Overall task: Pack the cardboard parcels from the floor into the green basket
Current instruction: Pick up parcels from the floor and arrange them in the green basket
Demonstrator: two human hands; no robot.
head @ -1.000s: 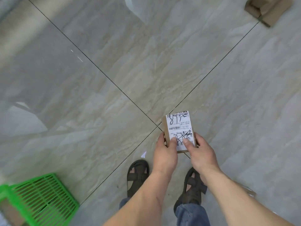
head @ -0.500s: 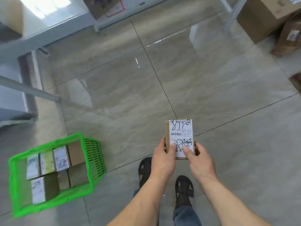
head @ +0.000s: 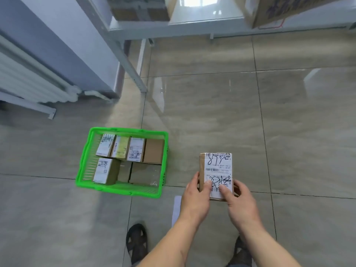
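Holding the parcel (head: 215, 175) in both hands: left hand (head: 195, 199) and right hand (head: 240, 201) have fingers closed on its near end, thumbs on the label. It's in the air, right of the green basket (head: 123, 190), not over it. Looks light and stiff, taped cardboard, probably a bit slick, so keep your hold on the side edges. The basket is nearly full of parcels; its near-right corner looks lowest. Glossy tiled floor (head: 289, 132), shelving (head: 192, 26) ahead, radiator (head: 28, 78) on the left.

A parcel storeroom is suggested: grey metal shelving (head: 134, 27) loaded with cardboard boxes (head: 289, 10), labelled parcels (head: 119, 153) gathered in a green basket (head: 119, 190).
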